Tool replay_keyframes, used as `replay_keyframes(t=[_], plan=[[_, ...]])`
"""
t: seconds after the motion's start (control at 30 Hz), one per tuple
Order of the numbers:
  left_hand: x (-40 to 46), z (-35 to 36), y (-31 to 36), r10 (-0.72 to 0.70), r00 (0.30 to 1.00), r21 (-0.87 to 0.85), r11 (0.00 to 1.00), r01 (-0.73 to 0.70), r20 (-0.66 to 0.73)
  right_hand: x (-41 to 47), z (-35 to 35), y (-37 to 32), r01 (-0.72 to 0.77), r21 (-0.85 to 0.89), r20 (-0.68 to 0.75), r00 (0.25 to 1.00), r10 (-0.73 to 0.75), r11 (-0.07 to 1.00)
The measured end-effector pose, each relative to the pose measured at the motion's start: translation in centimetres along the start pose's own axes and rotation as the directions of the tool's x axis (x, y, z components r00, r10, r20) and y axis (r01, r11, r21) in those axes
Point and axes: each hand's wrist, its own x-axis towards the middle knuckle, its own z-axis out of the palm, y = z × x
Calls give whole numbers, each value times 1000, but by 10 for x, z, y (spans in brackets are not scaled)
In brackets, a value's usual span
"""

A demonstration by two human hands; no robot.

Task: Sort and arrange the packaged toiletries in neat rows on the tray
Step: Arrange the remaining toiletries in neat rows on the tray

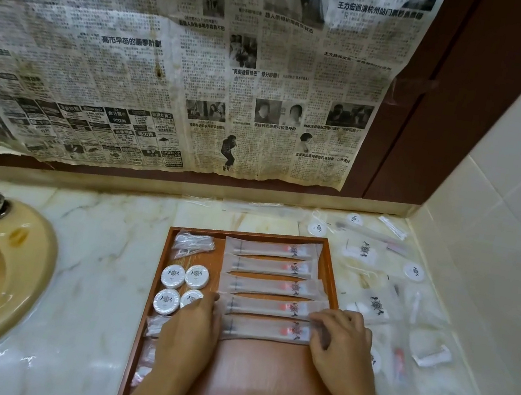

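While our left hand (192, 321) and right hand (343, 342) pinch opposite ends of the nearest long frosted plastic toothbrush packet (267, 328), fingers curled close together, it lies fifth in a row on the brown wooden tray (253, 387), beside four round white soaps (182, 288).

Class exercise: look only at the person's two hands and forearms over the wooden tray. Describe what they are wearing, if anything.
Both are bare. The left hand and right hand show no gloves, rings or nail polish that I can make out, and neither forearm shows a sleeve, watch or bracelet up to the picture's edge.
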Motion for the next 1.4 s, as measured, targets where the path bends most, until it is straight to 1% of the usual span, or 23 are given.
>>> replay_keyframes(t=[0.17, 0.33, 0.43, 0.5, 0.6, 0.77, 0.9, 1.1, 1.27, 1.4], plan=[[6, -1, 5, -27, 1000, 6, 1000, 27, -2, 8, 2, 3, -19, 6, 23, 1000, 18, 1000], [19, -11, 11, -54, 998, -4, 999, 54, -25, 26, -1, -1, 7, 56, -37, 999, -5, 998], [43, -20, 15, -33, 996, -3, 999, 33, -82, 54, -6, -10, 31, 96, -64, 998, -25, 995], [65, -25, 19, 11, 993, -1, 1000, -11, -119, 80, -9, -18, 49, 103, -69, 997, -42, 994], [100, -34, 26, 28, 990, -41, 999, -33, -135, 117, -10, -28, 67, 111, -70, 996, -60, 992], [157, -37, 29, -24, 996, -31, 999, 21, -86, 173, 2, -34, 8, 97, -13, 1000, -7, 995], [194, -29, 23, 14, 1000, 13, 1000, -13, -19, 208, 18, -33, 1, 49, 76, 997, -5, 999], [231, -9, 12, 94, 993, 141, 985, -104, 71, 241, 42, -28, 100, -109, 190, 979, -78, 989], [246, 0, 8, 127, 989, 237, 961, -141, 75, 253, 55, -24, 81, -172, 174, 983, -51, 982], [252, 6, 6, 151, 984, 256, 951, -171, 95, 258, 60, -21, 80, -220, 184, 982, -40, 972]])
